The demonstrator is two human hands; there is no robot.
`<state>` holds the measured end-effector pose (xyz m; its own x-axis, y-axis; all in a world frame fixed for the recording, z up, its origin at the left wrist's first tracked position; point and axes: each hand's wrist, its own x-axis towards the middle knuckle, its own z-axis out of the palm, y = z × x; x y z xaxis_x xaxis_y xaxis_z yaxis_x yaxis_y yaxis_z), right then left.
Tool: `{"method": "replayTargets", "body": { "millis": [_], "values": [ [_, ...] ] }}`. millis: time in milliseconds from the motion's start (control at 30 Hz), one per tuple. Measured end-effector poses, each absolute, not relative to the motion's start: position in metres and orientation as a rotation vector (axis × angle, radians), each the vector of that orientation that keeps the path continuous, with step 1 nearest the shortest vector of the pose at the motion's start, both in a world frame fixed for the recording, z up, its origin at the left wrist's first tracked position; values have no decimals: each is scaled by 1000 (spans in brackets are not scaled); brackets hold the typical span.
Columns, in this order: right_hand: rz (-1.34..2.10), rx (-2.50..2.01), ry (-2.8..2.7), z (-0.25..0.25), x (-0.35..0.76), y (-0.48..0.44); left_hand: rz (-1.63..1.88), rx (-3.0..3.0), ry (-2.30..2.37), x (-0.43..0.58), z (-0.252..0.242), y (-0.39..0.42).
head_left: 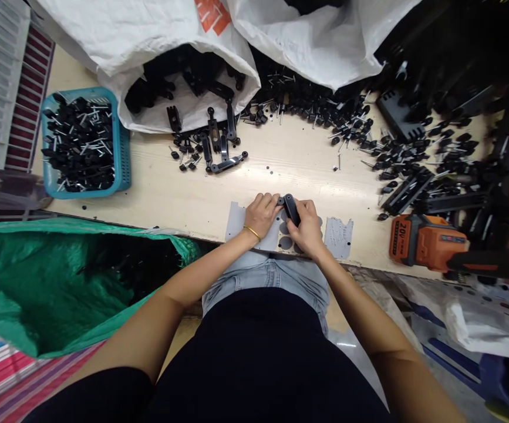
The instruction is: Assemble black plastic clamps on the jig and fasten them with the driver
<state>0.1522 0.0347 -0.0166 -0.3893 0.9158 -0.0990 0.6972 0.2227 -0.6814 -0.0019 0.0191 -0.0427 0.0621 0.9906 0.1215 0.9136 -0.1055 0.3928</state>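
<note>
Near the table's front edge my right hand (307,227) is closed around a black plastic arm (291,210) with a rounded end. Close against it, my left hand (262,216) has its fingers pinched at a small black round-ended part (281,201). Whether the two black parts are joined, I cannot tell. Beneath both hands lies a flat grey sheet (233,220) with round dark spots on its right part. A torn grey piece (339,236) lies to the right of my right hand. Several loose black arms (214,132) lie farther back, left of my hands.
A blue basket (122,153) of black knobs with metal pins stands at the left. White sacks (157,26) fill the back, one spilling black parts. More knobs (397,153) and an orange 20V battery tool (428,241) lie at the right. A green sack (29,288) opens below left.
</note>
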Motion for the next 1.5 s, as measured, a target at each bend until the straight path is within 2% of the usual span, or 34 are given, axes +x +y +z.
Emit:
{"method": "replayTargets", "body": {
  "millis": [367, 800, 1000, 1233, 1500],
  "values": [
    [948, -1461, -2145, -22, 153, 36, 397, 2309, 1829, -12, -41, 24],
    [959, -1387, -2170, -24, 153, 38, 278, 2257, 1767, -18, -37, 25],
    [934, -1365, -2186, -25, 152, 37, 401, 2203, 1829, -15, -41, 22],
    [895, -1404, -2184, -25, 153, 36, 434, 2408, 1436, -28, -47, 52],
    [903, -1507, -2156, -21, 151, 31, 666, 2200, 1625, -10, -48, 36]
  ]
}}
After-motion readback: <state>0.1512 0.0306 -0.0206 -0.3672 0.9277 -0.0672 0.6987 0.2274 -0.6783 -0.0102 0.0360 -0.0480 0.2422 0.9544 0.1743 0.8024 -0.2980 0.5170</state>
